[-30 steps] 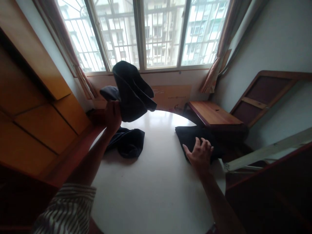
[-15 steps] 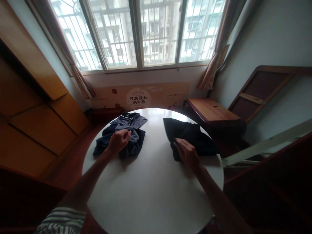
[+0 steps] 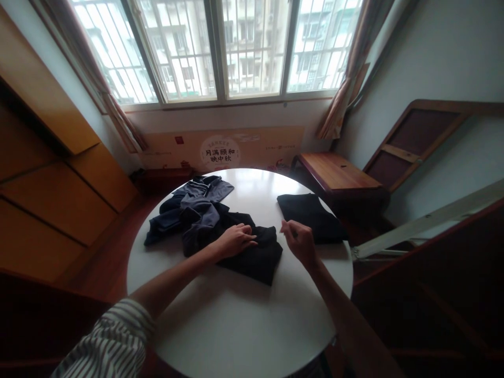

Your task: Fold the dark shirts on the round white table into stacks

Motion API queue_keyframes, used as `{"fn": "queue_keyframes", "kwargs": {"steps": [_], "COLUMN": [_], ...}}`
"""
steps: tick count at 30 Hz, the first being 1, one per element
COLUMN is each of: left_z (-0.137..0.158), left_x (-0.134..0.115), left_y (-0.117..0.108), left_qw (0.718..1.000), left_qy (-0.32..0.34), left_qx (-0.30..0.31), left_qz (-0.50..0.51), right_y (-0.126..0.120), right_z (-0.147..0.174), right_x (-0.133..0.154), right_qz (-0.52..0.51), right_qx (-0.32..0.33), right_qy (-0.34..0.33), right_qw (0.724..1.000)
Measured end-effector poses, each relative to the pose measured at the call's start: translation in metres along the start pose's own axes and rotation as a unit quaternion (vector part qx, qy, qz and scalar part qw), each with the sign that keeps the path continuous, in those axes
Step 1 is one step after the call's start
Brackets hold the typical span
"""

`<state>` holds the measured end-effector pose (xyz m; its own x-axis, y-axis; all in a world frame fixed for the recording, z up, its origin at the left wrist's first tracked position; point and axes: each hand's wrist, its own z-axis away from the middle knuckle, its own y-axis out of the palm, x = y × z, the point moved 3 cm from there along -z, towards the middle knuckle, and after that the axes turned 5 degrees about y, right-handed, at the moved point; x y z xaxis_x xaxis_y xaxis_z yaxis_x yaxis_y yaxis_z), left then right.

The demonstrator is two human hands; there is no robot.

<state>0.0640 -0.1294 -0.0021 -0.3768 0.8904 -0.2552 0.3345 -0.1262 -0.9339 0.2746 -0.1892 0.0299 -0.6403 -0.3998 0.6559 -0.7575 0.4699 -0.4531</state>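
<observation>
My left hand (image 3: 236, 240) is on a dark garment (image 3: 262, 257) in the middle of the round white table (image 3: 236, 325), its fingers closed on the cloth. This garment lies crumpled and reaches back to a heap of grey and navy clothes (image 3: 200, 207) on the left. My right hand (image 3: 300, 239) hovers just right of the garment, fingers curled, with no cloth visible in them. Just beyond it a black folded garment (image 3: 311, 212) lies flat near the table's right edge. What kind of clothing each piece is cannot be made out.
A low wooden stand (image 3: 334, 170) is behind the table on the right. Wooden cabinets (image 3: 90, 194) line the left side. A pale metal bar (image 3: 429, 220) slants up at the right. Barred windows (image 3: 252, 52) with curtains fill the back wall.
My left hand has moved right, bringing a dark garment from the heap into the table's middle. My right hand has let go of the black garment, which now lies flatter.
</observation>
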Motion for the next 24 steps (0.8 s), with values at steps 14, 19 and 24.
{"fn": "queue_keyframes", "kwargs": {"steps": [14,19,24], "left_z": [0.047,0.063,0.077], "left_x": [0.044,0.073,0.087], "left_y": [-0.24,-0.175,-0.101], "left_qw": [0.766,0.88,0.943], "left_qy": [-0.126,-0.194,-0.201], "left_qx": [-0.616,-0.428,-0.266], "left_qz": [-0.135,-0.066,-0.016], "right_y": [-0.011,-0.004,0.0], "right_z": [0.004,0.001,-0.005], "right_x": [-0.049,-0.053,-0.021], "right_qz": [0.419,0.386,0.138], "right_qx": [0.04,0.089,-0.023], "right_qy": [0.184,0.175,0.018], "right_qw": [0.888,0.901,0.99]}}
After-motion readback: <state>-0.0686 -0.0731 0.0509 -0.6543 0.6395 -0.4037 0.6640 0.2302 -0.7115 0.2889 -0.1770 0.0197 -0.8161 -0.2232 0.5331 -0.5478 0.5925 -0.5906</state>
